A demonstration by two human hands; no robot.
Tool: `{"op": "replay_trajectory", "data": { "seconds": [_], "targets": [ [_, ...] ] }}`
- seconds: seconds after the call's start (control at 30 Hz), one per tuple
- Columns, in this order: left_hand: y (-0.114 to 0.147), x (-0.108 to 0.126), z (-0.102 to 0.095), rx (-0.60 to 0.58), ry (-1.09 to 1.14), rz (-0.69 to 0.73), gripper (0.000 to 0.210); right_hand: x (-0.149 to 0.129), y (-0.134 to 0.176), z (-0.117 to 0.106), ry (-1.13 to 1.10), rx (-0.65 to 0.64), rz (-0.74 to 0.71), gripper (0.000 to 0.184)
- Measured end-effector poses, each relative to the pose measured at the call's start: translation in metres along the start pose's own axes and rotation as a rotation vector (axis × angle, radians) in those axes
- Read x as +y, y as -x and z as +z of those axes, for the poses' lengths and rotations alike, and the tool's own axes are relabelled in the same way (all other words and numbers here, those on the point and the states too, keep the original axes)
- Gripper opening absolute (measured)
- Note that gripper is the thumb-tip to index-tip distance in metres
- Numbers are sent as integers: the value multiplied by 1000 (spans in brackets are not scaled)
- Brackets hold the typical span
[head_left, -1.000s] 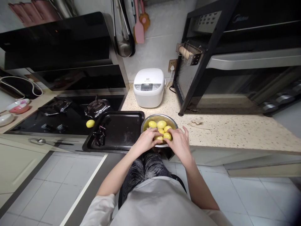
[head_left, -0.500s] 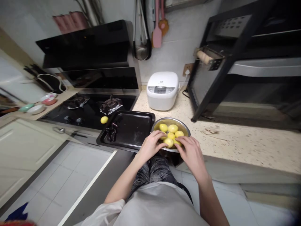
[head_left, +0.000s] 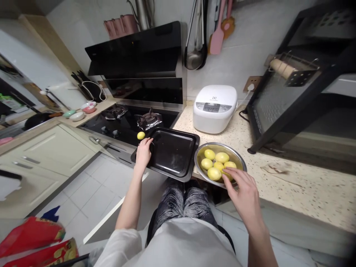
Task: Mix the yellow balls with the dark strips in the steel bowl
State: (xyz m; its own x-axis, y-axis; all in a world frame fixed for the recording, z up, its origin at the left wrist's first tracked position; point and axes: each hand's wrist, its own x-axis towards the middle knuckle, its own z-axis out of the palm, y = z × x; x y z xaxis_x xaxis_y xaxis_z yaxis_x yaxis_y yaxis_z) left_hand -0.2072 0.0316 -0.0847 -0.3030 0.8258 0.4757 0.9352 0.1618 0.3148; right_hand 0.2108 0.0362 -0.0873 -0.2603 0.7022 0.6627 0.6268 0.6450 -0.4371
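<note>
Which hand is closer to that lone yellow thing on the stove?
Left. The left hand is close beside the lone yellow thing; the right hand is farther off, past the black tray, at the metal bowl.

Bright yellow lemons (head_left: 214, 173) sit in a silver bowl (head_left: 200, 155) at the front edge of the counter (head_left: 319, 198), which is cream with brown speckles. Another yellow lemon (head_left: 141, 135) lies on the black stove (head_left: 126, 129), near its front edge. The tray (head_left: 174, 152) is black. Toward the counter's back edge, the cooker (head_left: 211, 123) is white with a grey panel (head_left: 211, 107). The hood (head_left: 139, 50) is glossy black, and the spatula (head_left: 217, 40) is pink. The cabinets (head_left: 52, 148) are pale cream, the floor (head_left: 91, 174) is light grey with darker grid lines, and the bags (head_left: 30, 237) are red with gold. The trousers (head_left: 170, 202) carry wavy black-and-grey streaks; the shirt (head_left: 183, 244) is pale grey.
</note>
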Motion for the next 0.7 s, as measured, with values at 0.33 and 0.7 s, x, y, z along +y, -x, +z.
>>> {"op": "replay_trajectory", "data": {
  "seconds": [0.33, 0.7],
  "targets": [
    [-30, -11, 3, -148, -42, 15, 31, -7, -2, -9, -15, 8, 63, 19],
    [-7, 66, -12, 1, 369, 122, 14, -1, -2, -12, -8, 68, 162, 17]
  ]
}}
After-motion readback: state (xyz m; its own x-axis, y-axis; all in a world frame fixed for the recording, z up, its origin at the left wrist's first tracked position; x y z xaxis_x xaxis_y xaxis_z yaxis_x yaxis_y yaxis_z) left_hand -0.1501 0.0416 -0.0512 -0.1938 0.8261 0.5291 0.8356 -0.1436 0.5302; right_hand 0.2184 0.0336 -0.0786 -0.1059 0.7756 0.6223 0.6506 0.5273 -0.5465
